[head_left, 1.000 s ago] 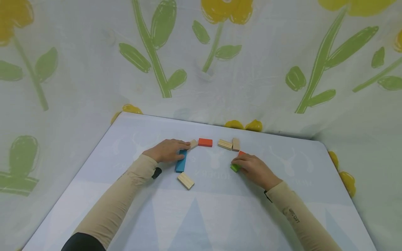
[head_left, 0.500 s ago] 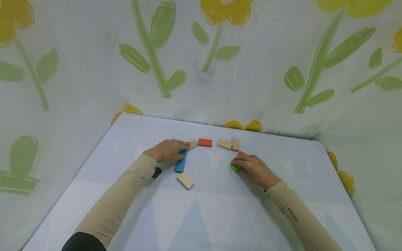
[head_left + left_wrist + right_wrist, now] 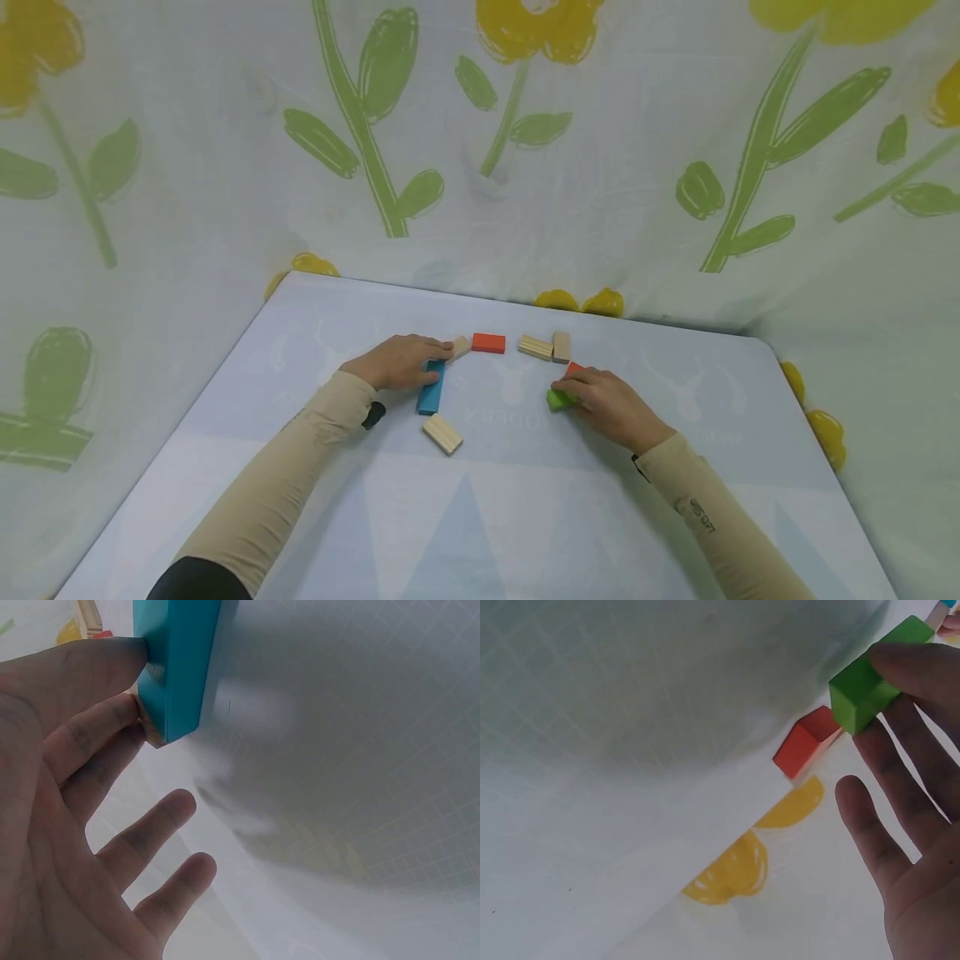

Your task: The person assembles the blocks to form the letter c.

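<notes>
In the head view my left hand (image 3: 393,362) rests at the upper left of a row of wooden blocks. Its thumb touches a blue block (image 3: 429,400), and its first fingers lie against a plain wood block (image 3: 460,347). The left wrist view shows the two other fingers stretched out, beside the blue block (image 3: 180,675). My right hand (image 3: 611,404) pinches a green block (image 3: 557,401) between thumb and fingers. Just behind it lies a red block (image 3: 573,367), partly hidden by the hand. The right wrist view shows that red block (image 3: 804,744) apart from the green block (image 3: 861,688).
Another red block (image 3: 488,343) lies at the back of the curve. To its right are a grooved wood block (image 3: 536,347) and a plain upright-looking one (image 3: 561,347). A grooved block (image 3: 442,434) lies nearest on the white table (image 3: 570,517). A patterned curtain (image 3: 600,208) hangs behind.
The green block in my right hand has turned and shifted slightly left. My left hand stays where it was, on the blue and plain wood blocks.
</notes>
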Tool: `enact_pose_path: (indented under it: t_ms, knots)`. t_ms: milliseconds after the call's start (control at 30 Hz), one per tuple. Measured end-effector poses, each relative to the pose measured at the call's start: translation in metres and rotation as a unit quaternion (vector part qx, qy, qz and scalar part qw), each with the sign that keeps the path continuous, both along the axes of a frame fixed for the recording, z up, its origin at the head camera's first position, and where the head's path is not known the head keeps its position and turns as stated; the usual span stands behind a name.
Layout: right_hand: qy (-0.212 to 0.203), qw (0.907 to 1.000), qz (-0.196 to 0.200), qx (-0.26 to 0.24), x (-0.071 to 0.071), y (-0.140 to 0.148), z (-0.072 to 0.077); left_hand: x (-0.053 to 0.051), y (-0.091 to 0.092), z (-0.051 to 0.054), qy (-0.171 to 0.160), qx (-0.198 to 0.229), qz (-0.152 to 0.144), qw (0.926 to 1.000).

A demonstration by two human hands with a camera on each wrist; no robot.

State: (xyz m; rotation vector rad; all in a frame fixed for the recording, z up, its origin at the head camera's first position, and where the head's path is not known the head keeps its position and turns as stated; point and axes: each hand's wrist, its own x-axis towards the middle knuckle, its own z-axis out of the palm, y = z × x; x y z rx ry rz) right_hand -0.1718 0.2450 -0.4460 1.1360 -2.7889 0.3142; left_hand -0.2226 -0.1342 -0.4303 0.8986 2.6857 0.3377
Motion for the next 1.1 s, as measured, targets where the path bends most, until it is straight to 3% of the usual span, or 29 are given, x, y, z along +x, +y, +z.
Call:
enact_pose_path:
  t_ms: [467,767,1100]
  knots:
    - [0.019,0.9988,-0.012,-0.043,0.006,-0.008,0.006,0.002,0.001,0.003,-0.003,0.008,0.002,1.0]
    - [0.026,0.9969,-0.003,-0.074,0.008,-0.02,0.008,0.0,-0.001,-0.003,-0.011,0.012,0.005,0.9999]
    - [-0.012,0.9973,0.0,-0.073,0.016,-0.04,0.008,-0.001,-0.004,-0.008,-0.011,0.016,0.005,0.9998]
